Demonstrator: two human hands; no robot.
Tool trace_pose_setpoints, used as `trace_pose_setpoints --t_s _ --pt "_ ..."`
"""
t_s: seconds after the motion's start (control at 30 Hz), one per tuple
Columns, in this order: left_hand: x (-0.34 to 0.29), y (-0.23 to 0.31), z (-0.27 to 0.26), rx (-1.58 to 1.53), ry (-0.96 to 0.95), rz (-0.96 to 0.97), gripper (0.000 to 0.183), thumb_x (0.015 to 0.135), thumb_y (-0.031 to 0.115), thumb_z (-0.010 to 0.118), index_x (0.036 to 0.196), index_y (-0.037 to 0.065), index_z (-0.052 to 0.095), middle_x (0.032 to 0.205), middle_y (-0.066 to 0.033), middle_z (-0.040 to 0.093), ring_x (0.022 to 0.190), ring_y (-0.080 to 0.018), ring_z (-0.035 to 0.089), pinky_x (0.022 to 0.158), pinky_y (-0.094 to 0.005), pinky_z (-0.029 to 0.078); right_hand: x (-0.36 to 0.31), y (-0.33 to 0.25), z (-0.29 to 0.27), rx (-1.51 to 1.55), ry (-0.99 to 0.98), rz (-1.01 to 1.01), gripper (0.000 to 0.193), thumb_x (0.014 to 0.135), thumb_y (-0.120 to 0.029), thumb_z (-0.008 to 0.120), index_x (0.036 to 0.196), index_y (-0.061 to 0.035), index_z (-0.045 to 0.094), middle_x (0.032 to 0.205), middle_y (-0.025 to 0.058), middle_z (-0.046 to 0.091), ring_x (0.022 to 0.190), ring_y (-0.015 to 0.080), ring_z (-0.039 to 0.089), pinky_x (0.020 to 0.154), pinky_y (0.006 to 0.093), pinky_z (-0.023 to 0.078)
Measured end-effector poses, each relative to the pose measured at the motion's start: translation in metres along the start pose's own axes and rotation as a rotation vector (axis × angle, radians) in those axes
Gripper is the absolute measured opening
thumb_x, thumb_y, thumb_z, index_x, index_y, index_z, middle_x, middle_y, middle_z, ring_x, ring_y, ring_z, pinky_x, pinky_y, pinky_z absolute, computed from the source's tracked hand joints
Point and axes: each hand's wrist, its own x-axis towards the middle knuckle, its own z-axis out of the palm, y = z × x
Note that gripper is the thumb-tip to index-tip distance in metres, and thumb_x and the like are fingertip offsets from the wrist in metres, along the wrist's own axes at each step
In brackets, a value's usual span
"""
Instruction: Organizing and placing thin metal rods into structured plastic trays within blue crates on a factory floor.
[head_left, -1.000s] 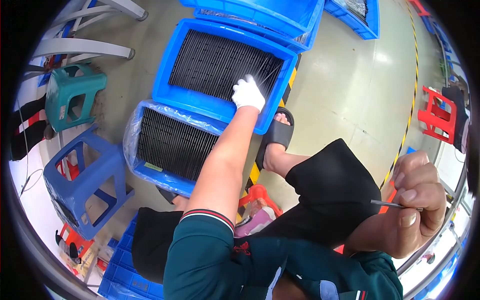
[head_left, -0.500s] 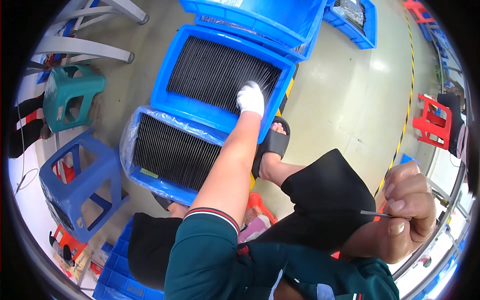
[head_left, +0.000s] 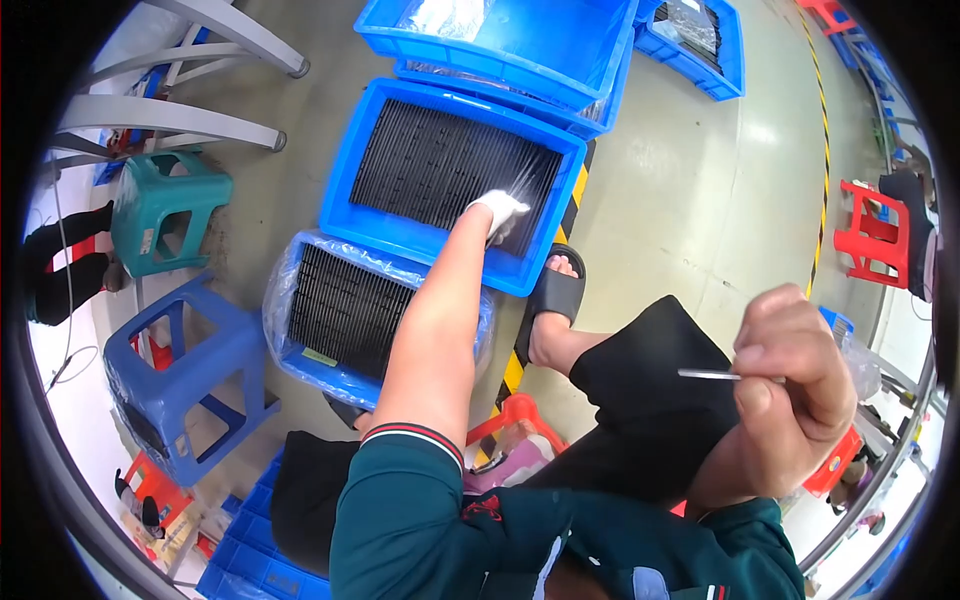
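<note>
My left hand (head_left: 497, 214), in a white glove, reaches into a blue crate (head_left: 345, 190) with rows of thin black strips (head_left: 430, 150). Its fingers are closed at a clear plastic film (head_left: 528, 178) lying over the crate's right part, and creases in the film run toward them. My bare right hand (head_left: 795, 385) is raised at the right, well away from the crates. Between its thumb and fingers it pinches a thin metal strip (head_left: 708, 375), whose free end points left.
A second crate, lined with clear plastic (head_left: 283, 290), holds more dark strips nearer me. Stacked blue crates (head_left: 480, 50) stand beyond. At the left are a green stool (head_left: 170, 215) and a blue stool (head_left: 190, 350). My sandalled foot (head_left: 556, 290) is beside yellow-black floor tape (head_left: 515, 370).
My left hand shows lower over the film, its fingers now turned to the right. The right hand has shifted slightly left and up with the metal strip. The whole view has tilted a little.
</note>
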Motion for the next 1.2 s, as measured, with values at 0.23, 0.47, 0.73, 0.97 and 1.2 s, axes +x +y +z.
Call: trace_pose_setpoints --t_s 0.23,0.47,0.73,0.97,1.2 --pt "-0.117 -0.038 0.052 -0.872 -0.425 0.239 0.014 0.093 0.024 0.057 0.09 0.011 0.054 0.076 -0.0056 0.06 0.062 -0.0194 0.059 0.056 -0.0377 0.052 -0.001 -0.01 0.011 0.066 0.084 0.13 0.008 0.075 0.0 0.067 0.083 0.0023 0.064 0.076 0.0067 0.061 0.071 0.0143 0.057 0.067 0.0258 0.044" --pt "-0.295 -0.051 0.101 -1.096 -0.548 0.564 0.032 0.083 0.021 0.071 0.106 0.008 0.053 0.092 -0.0089 0.059 0.079 -0.0209 0.06 0.077 -0.0403 0.052 0.024 -0.005 0.049 0.254 -0.067 0.209 0.019 0.082 -0.016 0.07 0.09 0.0001 0.068 0.078 0.0005 0.063 0.074 0.0076 0.055 0.068 0.0226 0.044" --pt "-0.422 -0.095 0.142 -0.939 -0.398 0.575 0.033 0.083 0.019 0.071 0.106 0.003 0.054 0.088 -0.0118 0.061 0.08 -0.0236 0.063 0.069 -0.0374 0.055 0.03 -0.017 0.146 0.665 -1.072 0.041 0.019 0.083 -0.017 0.067 0.095 -0.0019 0.069 0.105 0.0084 0.068 0.102 0.0168 0.06 0.095 0.0314 0.042" --pt "-0.46 -0.137 0.138 -1.146 -0.462 0.445 0.043 0.09 0.025 0.062 0.121 -0.001 0.049 0.1 -0.0178 0.064 0.088 -0.0316 0.065 0.078 -0.0487 0.054 -0.012 -0.033 0.203 0.772 -1.571 0.197 0.018 0.084 -0.018 0.068 0.092 -0.0014 0.067 0.103 0.0112 0.069 0.096 0.0133 0.062 0.088 0.0248 0.043" --pt "-0.478 -0.14 0.129 -1.167 -0.387 0.501 0.047 0.086 0.025 0.067 0.123 0.003 0.048 0.108 -0.0132 0.057 0.097 -0.0294 0.06 0.087 -0.0482 0.05 -0.02 -0.033 0.222 0.911 -1.016 0.352 0.021 0.088 -0.021 0.064 0.098 -0.0031 0.062 0.106 0.0132 0.067 0.096 0.0168 0.064 0.086 0.0295 0.049"
